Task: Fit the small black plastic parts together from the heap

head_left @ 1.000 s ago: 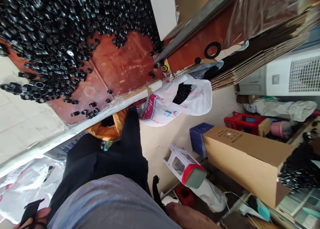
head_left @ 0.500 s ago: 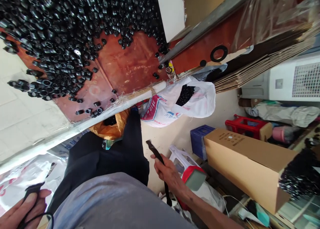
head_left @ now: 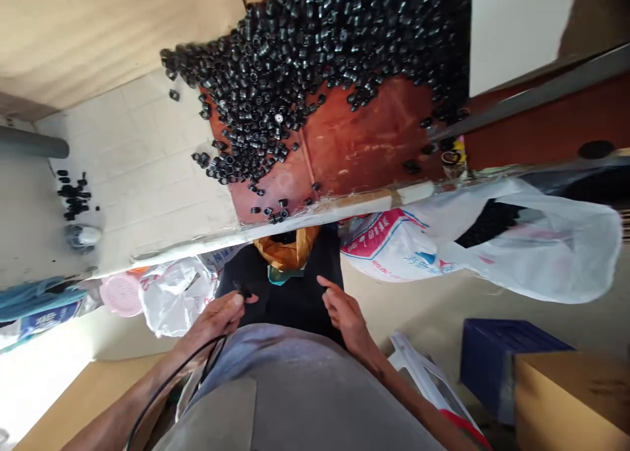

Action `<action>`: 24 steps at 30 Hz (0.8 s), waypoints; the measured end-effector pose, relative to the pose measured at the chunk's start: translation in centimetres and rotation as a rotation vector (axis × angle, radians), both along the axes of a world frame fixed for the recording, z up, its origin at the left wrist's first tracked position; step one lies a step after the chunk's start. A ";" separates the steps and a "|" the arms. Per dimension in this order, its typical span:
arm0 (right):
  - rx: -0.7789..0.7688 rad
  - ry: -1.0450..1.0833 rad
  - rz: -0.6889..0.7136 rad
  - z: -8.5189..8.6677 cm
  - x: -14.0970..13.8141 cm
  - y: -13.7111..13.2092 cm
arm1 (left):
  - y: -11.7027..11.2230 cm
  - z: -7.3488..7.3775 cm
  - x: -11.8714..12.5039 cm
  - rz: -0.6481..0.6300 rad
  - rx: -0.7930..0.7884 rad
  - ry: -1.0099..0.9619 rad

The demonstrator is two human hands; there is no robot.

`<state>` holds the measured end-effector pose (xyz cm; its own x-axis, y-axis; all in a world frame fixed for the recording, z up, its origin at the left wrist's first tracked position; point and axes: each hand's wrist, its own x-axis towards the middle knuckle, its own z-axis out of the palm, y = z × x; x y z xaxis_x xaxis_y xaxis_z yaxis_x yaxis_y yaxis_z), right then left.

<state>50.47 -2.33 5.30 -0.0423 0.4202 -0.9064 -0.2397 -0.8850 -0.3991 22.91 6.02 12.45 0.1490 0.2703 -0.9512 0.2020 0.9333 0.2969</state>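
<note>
In front of my waist, my left hand [head_left: 224, 314] is closed, pinching the end of a black strap [head_left: 244, 293]. A thin black cord [head_left: 170, 377] runs from near that wrist down along the forearm. My right hand [head_left: 346, 312] is closed at the right edge of the dark trousers [head_left: 290, 300], its index finger pointing inward. The black strap in it barely shows against the dark cloth. The hands are apart. Between the knees sits an orange bag [head_left: 284, 253] with its mouth open below the table edge.
Many small black plastic caps [head_left: 305, 50] are heaped on the reddish table board [head_left: 364, 146]. A white printed sack [head_left: 394, 251] hangs at the table's right edge. A blue box [head_left: 506, 359], a cardboard box [head_left: 573, 392] and a white stool [head_left: 423, 372] stand on the right.
Both hands have come inward to the front of my waist, the left from the far left, the right from the right side. The camera view has swung left.
</note>
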 end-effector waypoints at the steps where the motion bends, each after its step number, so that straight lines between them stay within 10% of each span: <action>1: -0.017 0.014 -0.035 -0.2 0.1 0.4 | -0.4 -0.1 -0.3 -0.023 0.000 -0.038; 24: 0.451 0.269 0.400 2.6 -3.3 2.5 | -2.7 0.0 -0.3 -0.176 0.254 0.054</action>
